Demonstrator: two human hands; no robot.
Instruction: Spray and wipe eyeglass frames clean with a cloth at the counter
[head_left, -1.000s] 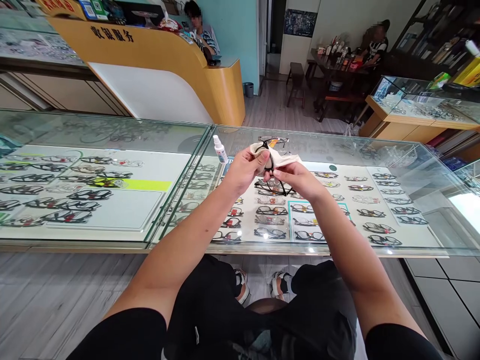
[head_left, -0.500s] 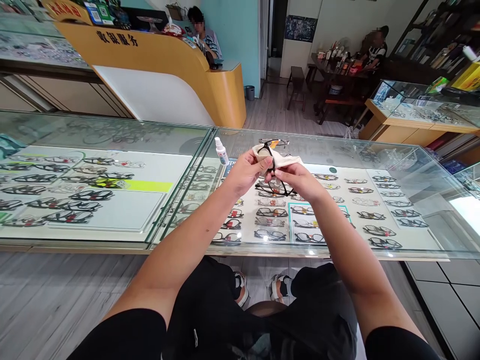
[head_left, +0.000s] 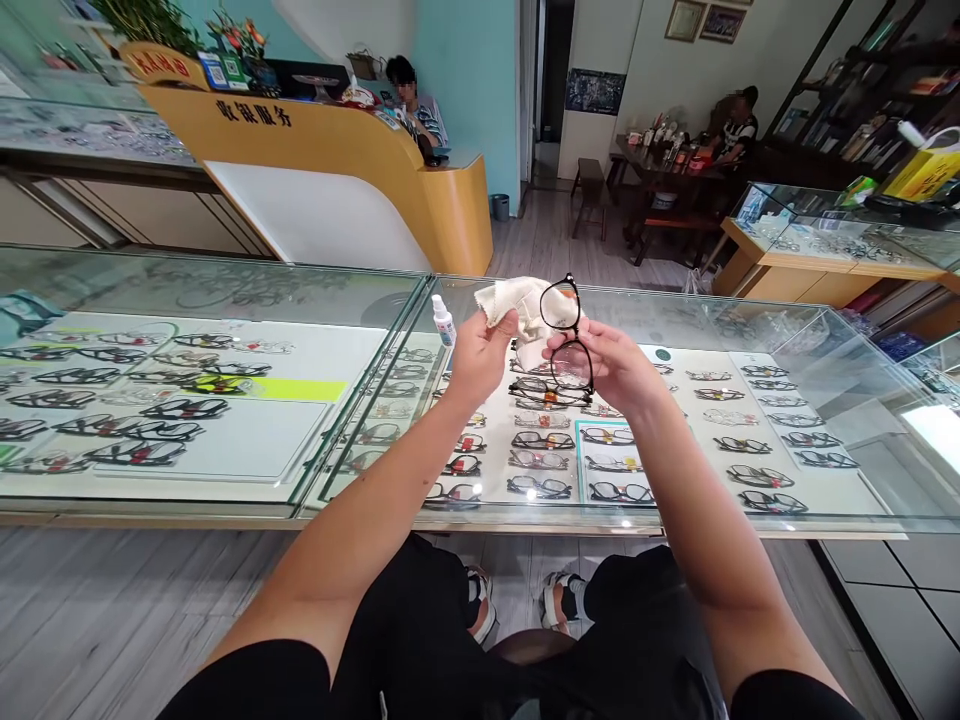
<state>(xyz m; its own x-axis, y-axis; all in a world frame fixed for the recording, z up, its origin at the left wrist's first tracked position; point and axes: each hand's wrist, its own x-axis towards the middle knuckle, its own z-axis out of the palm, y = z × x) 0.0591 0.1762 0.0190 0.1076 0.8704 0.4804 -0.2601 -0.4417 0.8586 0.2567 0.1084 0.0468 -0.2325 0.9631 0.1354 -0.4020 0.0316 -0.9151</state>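
A cream cleaning cloth (head_left: 517, 305) hangs from my left hand (head_left: 480, 355), its thumb and fingers closed on the cloth's left side. My right hand (head_left: 611, 365) grips a pair of black-framed eyeglasses (head_left: 579, 335), held roughly upright with one round lens above the other. Part of the cloth lies behind the glasses' lenses, and I cannot tell whether it touches them. Both hands are above the glass display case (head_left: 675, 518). Just left of my left hand stands a small white spray bottle (head_left: 444, 322) on the glass top.
Rows of eyeglasses (head_left: 544, 440) lie inside the case under the glass. A second display case (head_left: 225, 510) adjoins on the left. Beyond are a yellow counter (head_left: 457, 215) with a seated person (head_left: 420, 105) and, at the back right, another person (head_left: 735, 130) by a dark table.
The cloth was wrapped around the glasses between both hands. Now my left hand has drawn it leftward, and the glasses have turned upright in my right hand. The view has tilted slightly up.
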